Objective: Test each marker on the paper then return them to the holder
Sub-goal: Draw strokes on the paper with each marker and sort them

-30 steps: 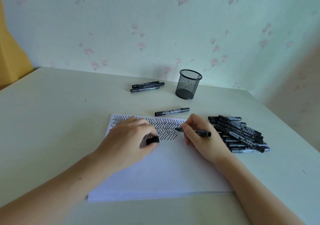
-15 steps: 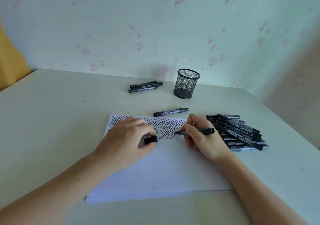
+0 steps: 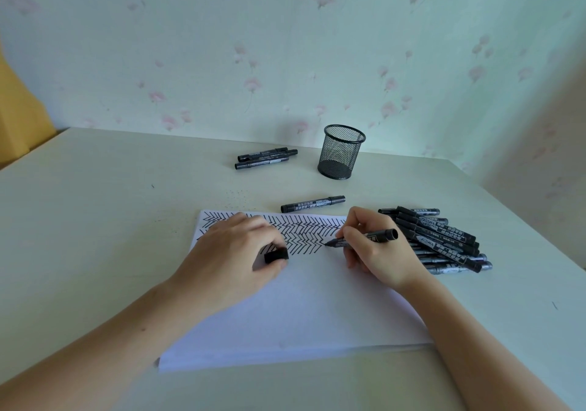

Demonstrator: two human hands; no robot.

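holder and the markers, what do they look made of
Holder: black wire mesh, most likely metal with a matte coating; the wall and table show through its open weave.
Markers: smooth black barrels with printed labels and a slight sheen, probably plastic. The one in the right hand looks the same.

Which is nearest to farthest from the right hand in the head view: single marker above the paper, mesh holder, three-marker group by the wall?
From the right hand:
1. Single marker, lying just beyond the paper's far edge, closest.
2. Mesh holder, upright farther back, near the wall.
3. Three-marker group, far back and off to the left of the holder.
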